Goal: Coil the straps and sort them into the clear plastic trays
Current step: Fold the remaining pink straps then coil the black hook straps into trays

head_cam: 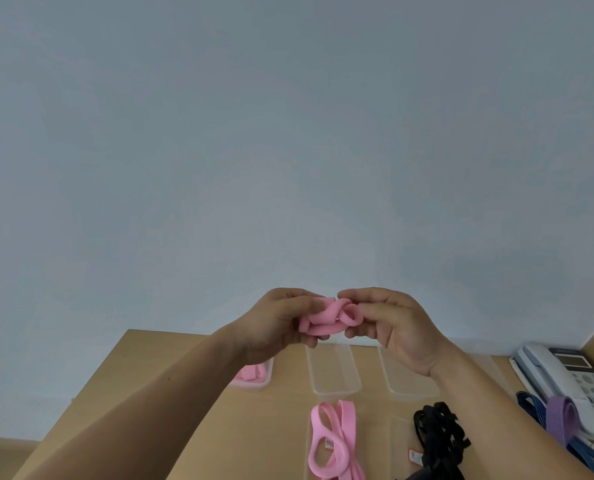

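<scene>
Two hands meet above the worktop (171, 375), working one pink strap (326, 318) into a coil. The left hand (278, 323) pinches the bundled loops between thumb and fingers; the right hand (389, 323) pinches a loop at the coil's other end. Just below the left hand, a clear tray (266, 379) already holds pink material, apparently earlier coils, though the wrist hides most of it. Below the hands, between them, an empty tray (335, 372) waits; another (406, 379) sits under the right wrist. Nearer the body lie loose pink straps (330, 441) and black straps (437, 434). Doing this well likely means keeping the left pinch firm while the right tucks the tail, so the soft band cannot spring open.
</scene>
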`<state>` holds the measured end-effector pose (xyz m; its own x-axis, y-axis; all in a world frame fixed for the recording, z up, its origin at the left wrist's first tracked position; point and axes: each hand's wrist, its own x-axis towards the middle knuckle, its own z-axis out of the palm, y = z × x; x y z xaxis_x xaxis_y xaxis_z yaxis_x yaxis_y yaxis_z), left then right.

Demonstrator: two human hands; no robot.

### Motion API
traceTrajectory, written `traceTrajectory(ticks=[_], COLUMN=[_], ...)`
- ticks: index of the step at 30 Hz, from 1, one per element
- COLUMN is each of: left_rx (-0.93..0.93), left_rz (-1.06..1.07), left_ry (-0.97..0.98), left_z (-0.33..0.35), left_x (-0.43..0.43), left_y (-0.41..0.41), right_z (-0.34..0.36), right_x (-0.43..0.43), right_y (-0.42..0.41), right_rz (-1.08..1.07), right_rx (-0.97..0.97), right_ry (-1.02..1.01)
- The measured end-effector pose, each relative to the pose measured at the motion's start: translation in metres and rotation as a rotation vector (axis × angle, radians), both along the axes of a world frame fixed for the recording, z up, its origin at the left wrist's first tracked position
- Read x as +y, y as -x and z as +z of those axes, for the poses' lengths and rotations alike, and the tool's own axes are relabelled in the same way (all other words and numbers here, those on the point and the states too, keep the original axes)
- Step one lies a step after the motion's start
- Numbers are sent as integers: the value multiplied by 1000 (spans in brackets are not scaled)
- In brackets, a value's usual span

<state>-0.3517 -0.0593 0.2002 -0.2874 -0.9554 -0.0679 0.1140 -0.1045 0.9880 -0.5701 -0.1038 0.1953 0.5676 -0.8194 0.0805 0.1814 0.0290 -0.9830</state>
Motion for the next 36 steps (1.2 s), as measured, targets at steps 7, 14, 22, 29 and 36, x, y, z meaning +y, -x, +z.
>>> traceTrajectory(ticks=[7,14,22,29,36], left_rx=[103,110,157,166,182], left_rz=[-53,44,218,275,299], left_ry=[-66,-105,-133,-127,-132], left_z=[1,-3,-6,-7,-10], left_x=[3,4,2,3,3], left_y=[3,7,7,6,0], right_z=[-4,-15,-24,-32,-35], right_x=[-2,-2,3,3,2], right_y=[6,-2,-21,-35,-44], right_rz=[109,-7,-363,-516,-568], right_rx=[-42,-52,109,261,331], right_ry=[-29,-73,225,434,556])
